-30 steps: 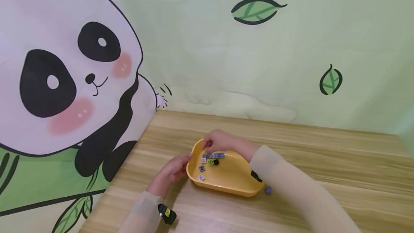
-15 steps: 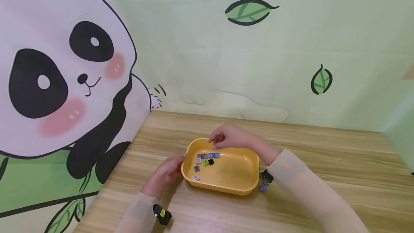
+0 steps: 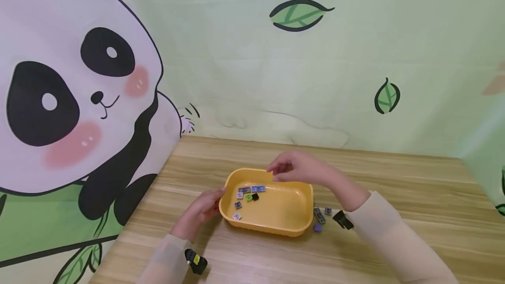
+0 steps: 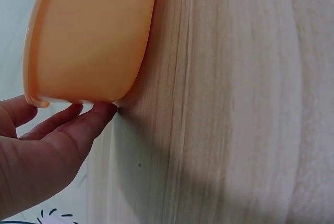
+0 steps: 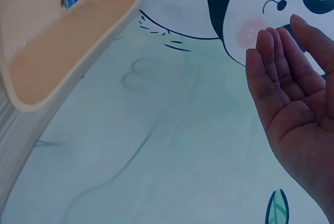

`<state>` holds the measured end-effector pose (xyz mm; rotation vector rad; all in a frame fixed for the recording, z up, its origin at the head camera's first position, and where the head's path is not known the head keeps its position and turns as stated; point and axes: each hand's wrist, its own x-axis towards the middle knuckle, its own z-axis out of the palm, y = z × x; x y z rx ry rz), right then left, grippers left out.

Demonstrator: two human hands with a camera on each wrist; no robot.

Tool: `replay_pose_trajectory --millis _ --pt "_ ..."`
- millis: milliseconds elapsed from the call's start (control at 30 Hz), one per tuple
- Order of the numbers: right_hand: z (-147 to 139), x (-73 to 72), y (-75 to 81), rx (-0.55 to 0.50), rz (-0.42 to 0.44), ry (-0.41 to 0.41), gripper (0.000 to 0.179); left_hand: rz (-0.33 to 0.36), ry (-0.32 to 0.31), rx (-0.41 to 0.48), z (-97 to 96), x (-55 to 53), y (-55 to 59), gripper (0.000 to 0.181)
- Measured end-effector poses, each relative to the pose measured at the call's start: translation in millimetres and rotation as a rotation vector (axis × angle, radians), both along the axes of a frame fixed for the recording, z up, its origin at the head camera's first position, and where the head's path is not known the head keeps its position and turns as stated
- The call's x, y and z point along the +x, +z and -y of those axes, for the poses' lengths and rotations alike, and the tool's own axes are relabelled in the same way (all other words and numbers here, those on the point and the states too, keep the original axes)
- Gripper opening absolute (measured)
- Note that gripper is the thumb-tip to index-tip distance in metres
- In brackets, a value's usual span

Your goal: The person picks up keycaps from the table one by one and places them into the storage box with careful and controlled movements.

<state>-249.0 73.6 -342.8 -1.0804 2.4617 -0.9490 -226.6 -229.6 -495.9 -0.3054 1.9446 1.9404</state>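
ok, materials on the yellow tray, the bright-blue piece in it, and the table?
Yellow tray: likely molded plastic, smooth, semi-gloss; small highlights inside, rounded corners.
Bright-blue piece: probably hard plastic, smooth-looking; crisp straight edges, even color under pale markings. Gloss unclear.
Table: wood or wood-print laminate, satin; streaky grain, soft sheen. Can't tell which.

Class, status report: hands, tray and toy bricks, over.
Left hand holds yellow tray. Right hand empty. Seven toy bricks inside, three bricks outside. No obstruction seen.
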Motion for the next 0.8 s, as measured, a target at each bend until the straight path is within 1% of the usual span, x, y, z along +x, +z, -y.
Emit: replay_pose_trajectory --millis 133,300,367,500,633,733,800 --pt "-15 6.8 1.8 -0.04 -0.013 -0.027 0.026 0.002 0.005 -0.004 0.1 -0.7 -0.2 0.049" --pt "-37 16.4 1.5 -0.101 -0.009 -0.095 0.027 -0.004 -0.001 0.007 0.8 -0.4 -0.1 0.048" --pt "-46 21.1 1.7 -0.137 -0.005 -0.119 0.027 -0.001 0.001 0.011 1.0 -0.3 -0.1 0.047" --pt "-63 31.6 0.2 -0.22 -0.025 -0.162 0.025 0.001 -0.004 0.014 1.1 0.2 0.6 0.047" --pt "-79 43.0 -5.9 -0.262 -0.077 -0.228 0.022 0.005 -0.002 0.011 -0.4 0.7 1.3 0.048" --pt "-91 50.4 -13.8 -0.278 -0.095 -0.274 0.022 0.002 -0.001 0.015 -0.7 0.8 1.4 0.048" --pt "-98 54.4 -20.6 -0.267 -0.083 -0.309 0.022 0.001 0.001 0.019 -0.7 0.4 1.2 0.049"
